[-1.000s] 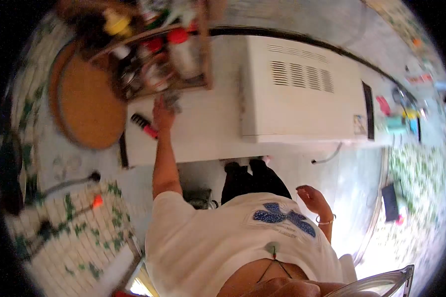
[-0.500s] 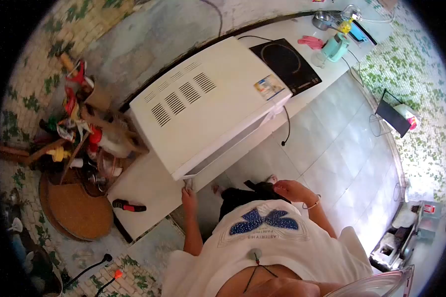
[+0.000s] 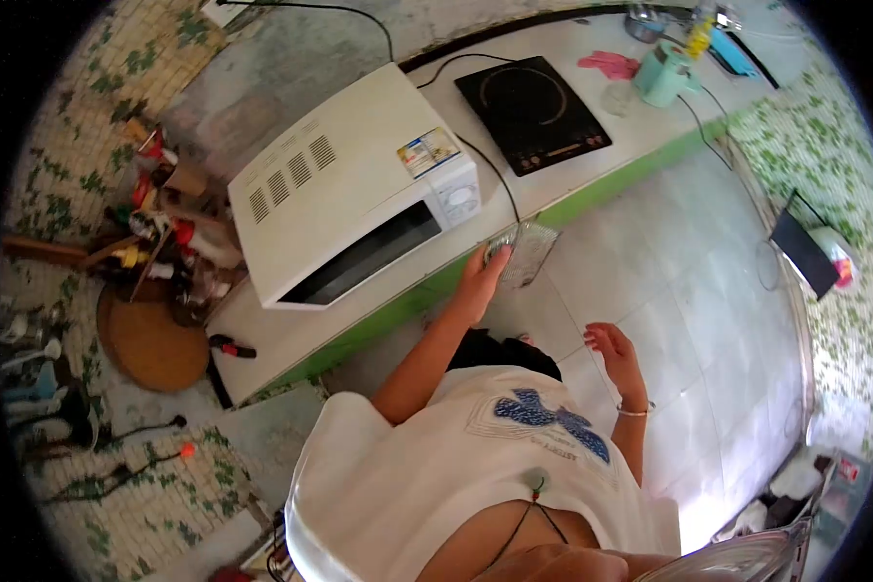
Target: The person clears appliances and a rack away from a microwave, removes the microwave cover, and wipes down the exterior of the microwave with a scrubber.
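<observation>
My left hand reaches forward in front of the counter, its fingers closed on the edge of a clear, shiny plastic packet. The packet hangs over the floor just past the counter's front edge; its contents are too small to make out. To the left of it stands a white microwave with its dark door facing me. My right hand is raised at my right side over the floor, fingers spread and slightly curled, holding nothing.
Behind the packet, a black induction cooktop lies on the white counter. Farther right are a mint kettle and a pink cloth. At left are a cluttered rack, a round brown board and a red-black tool.
My left hand has moved right, from beside the rack past the microwave, and now holds the packet in clear view. My right hand has lifted slightly, fingers spread. The view has turned rightward.
</observation>
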`<state>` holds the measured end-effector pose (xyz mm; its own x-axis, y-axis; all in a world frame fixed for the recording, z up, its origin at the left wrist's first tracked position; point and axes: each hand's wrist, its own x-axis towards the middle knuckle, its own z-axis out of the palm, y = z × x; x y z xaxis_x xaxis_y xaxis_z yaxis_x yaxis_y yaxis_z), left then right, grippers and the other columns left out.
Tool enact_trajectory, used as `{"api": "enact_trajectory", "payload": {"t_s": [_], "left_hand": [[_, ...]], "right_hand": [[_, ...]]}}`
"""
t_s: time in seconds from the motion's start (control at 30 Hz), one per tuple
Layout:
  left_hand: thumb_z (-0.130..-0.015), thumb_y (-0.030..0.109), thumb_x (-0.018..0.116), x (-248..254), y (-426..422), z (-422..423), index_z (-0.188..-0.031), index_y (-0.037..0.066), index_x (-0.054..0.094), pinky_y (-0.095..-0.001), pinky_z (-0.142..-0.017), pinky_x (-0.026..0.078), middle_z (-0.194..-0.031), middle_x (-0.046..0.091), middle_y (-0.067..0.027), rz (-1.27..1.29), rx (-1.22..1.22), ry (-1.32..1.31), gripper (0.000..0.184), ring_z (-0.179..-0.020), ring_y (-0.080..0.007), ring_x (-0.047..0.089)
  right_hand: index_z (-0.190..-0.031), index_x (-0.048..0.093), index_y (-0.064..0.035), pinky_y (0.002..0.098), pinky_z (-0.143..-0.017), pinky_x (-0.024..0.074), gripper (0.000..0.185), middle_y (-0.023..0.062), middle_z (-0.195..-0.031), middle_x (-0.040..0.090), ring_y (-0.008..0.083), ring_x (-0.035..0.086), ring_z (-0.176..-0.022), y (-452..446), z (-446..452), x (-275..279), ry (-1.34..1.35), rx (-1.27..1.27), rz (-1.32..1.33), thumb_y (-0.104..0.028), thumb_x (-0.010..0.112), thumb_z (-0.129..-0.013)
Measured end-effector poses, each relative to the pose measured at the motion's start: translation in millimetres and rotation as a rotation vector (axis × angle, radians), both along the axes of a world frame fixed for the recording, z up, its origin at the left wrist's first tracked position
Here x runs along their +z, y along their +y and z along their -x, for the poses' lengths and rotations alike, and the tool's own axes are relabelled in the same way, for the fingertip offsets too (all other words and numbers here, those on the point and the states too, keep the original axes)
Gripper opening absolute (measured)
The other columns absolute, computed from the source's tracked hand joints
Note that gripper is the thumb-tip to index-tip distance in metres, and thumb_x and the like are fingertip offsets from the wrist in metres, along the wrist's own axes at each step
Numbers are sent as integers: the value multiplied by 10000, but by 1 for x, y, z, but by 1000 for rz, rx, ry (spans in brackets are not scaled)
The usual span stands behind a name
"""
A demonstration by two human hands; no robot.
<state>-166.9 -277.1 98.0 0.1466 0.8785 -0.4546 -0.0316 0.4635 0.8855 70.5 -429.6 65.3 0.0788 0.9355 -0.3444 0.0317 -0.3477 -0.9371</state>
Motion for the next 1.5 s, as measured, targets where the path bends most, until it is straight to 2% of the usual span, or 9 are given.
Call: {"api": "enact_trajectory", "payload": {"t_s": [0.27, 0.4, 0.47, 0.6, 0.7, 0.87, 0.93, 1.3, 1.5], "left_hand": [[-868, 148, 586, 52, 64, 115, -1104, -15, 482, -275, -836, 405, -1035, 550, -116, -907, 683, 474, 306, -908, -169, 511], [-849, 86, 560, 29, 96, 175, -1047, -10, 492, -325, -856, 414, -1038, 547, -158, -916, 604, 791, 231, -976, -267, 532], [-844, 115, 525, -4, 112, 180, -1069, 2, 502, -390, -911, 383, -1128, 519, -166, -1086, 182, 1576, 252, -1093, -306, 482], [-857, 220, 486, 38, 119, 112, -1237, 13, 450, -405, -1003, 315, -1322, 412, -160, -759, -208, 1188, 434, -1227, -302, 387], [-839, 202, 516, 6, 106, 118, -1267, 13, 426, -402, -1047, 269, -1351, 384, -159, -1032, 34, 1176, 476, -1262, -295, 349], [-868, 161, 453, 26, 70, 270, -1274, -4, 401, -446, -1028, 280, -1322, 400, -202, -505, 190, 1448, 442, -1229, -322, 384], [-861, 172, 475, 10, 58, 300, -1304, 6, 373, -458, -1035, 268, -1345, 382, -191, -571, 342, 1667, 484, -1252, -318, 360], [-892, 227, 430, 30, 88, 239, -1270, 36, 433, -449, -1074, 199, -1362, 353, -206, -907, 84, 753, 423, -1271, -352, 325], [-870, 132, 490, 39, 77, 313, -1182, -3, 489, -437, -1010, 308, -1284, 446, -164, -802, 276, 1038, 340, -1211, -341, 400]], "right_hand": [[-1034, 575, -21, 240, -727, 434, 250, 32, -882, 612, 116, 556, -801, -37, -17, -46, -39, 22, 160, -216, 446, -946], [-1029, 565, 10, 254, -716, 457, 271, 51, -871, 613, 125, 554, -772, -17, -7, -46, -33, 151, 177, -229, 466, -948], [-1033, 563, 6, 256, -725, 466, 271, 58, -875, 622, 133, 564, -782, 3, 4, -41, -54, 234, 128, -235, 478, -943], [-1042, 559, 4, 256, -739, 471, 254, 69, -875, 624, 139, 571, -797, 54, 30, -46, -155, 379, 64, -217, 487, -938], [-1040, 572, -3, 252, -756, 457, 235, 47, -874, 618, 122, 561, -779, 97, 75, -23, -241, 455, 16, -191, 466, -947], [-1038, 571, 20, 265, -749, 469, 227, 77, -879, 623, 145, 576, -815, 123, 131, -16, -142, 457, 93, -162, 487, -933], [-1037, 572, 25, 264, -750, 467, 226, 78, -885, 623, 146, 577, -819, 131, 155, -13, -151, 463, 121, -158, 490, -931], [-1258, 458, -59, 387, -979, 364, 471, 173, -1323, 396, 327, 432, -1175, 241, 320, 94, -776, 466, -682, -118, 597, -812], [-1299, 409, -59, 416, -1035, 305, 571, 190, -1352, 356, 344, 377, -1228, 251, 375, 82, -817, 642, -777, -215, 618, -790]]}}
